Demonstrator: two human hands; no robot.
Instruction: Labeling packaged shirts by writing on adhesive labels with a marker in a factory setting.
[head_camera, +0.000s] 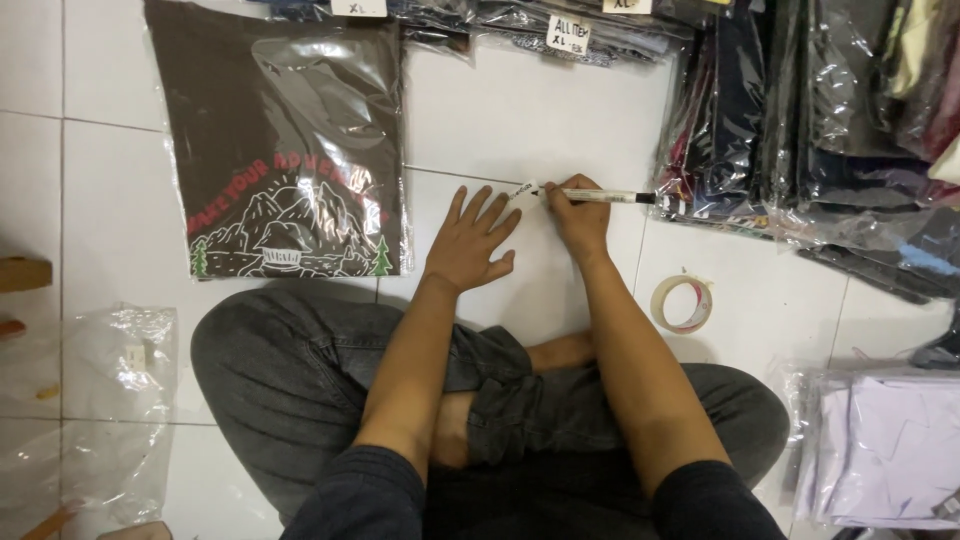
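Head view: right hand (578, 215) fingers clamped on a slim white marker (600, 196), tip on a small paper label (522, 190); left hand (470, 240) flat, fingers spread, beside it on glossy white floor tiles (500, 110).

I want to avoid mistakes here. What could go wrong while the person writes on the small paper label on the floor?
1. The small paper label is pinned only by the left hand fingertips, so it may slide on the smooth floor tile under the marker.
2. The right hand writes near the label's edge; ink may land on the tile.
3. The bagged black T-shirt lies close and might get marked.
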